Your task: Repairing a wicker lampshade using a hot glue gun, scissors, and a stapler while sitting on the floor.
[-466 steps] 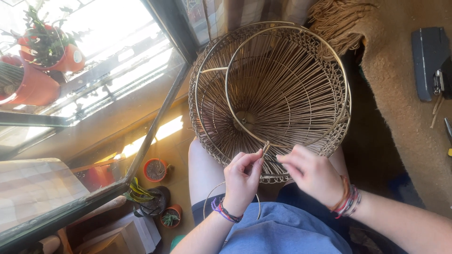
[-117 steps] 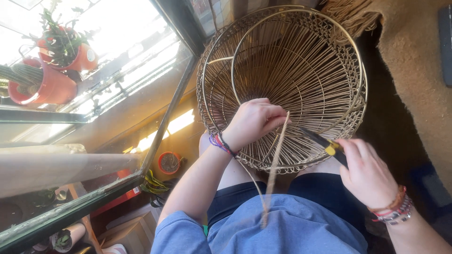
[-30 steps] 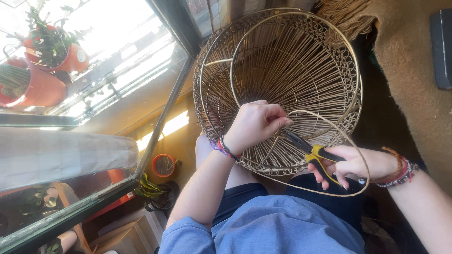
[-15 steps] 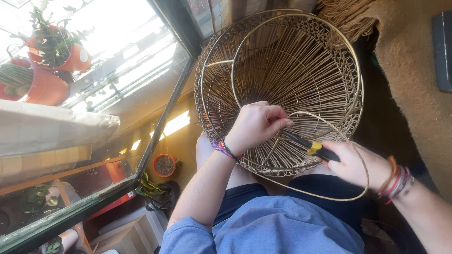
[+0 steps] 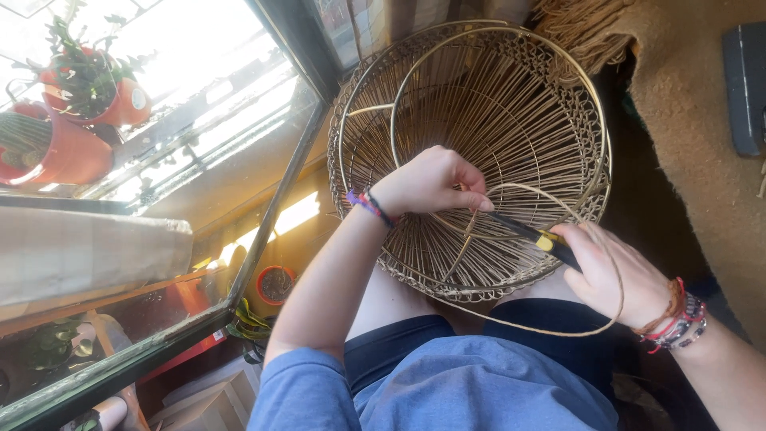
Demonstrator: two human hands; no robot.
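A round cane-and-wire basket frame [image 5: 511, 96] rests on my lap, its opening towards me. My left hand [image 5: 431, 182] reaches inside it, fingers pinched on a cane strand near the lower spokes. My right hand [image 5: 618, 275] grips a tool with a black and yellow handle [image 5: 536, 237] whose tip points into the spokes beside my left fingertips. A long loose strand of cane [image 5: 590, 263] loops from the weave around my right hand and back across my lap.
A window with a dark frame [image 5: 279, 191] runs along the left. Red pots with plants [image 5: 72, 120] stand outside it. Small pots [image 5: 275, 283] sit on the floor below. A brown carpet [image 5: 694, 104] and a dark case [image 5: 746, 84] lie to the right.
My right hand has drawn slightly nearer the basket with the tool, and the cane loop now hangs around it. My left hand stays inside the frame.
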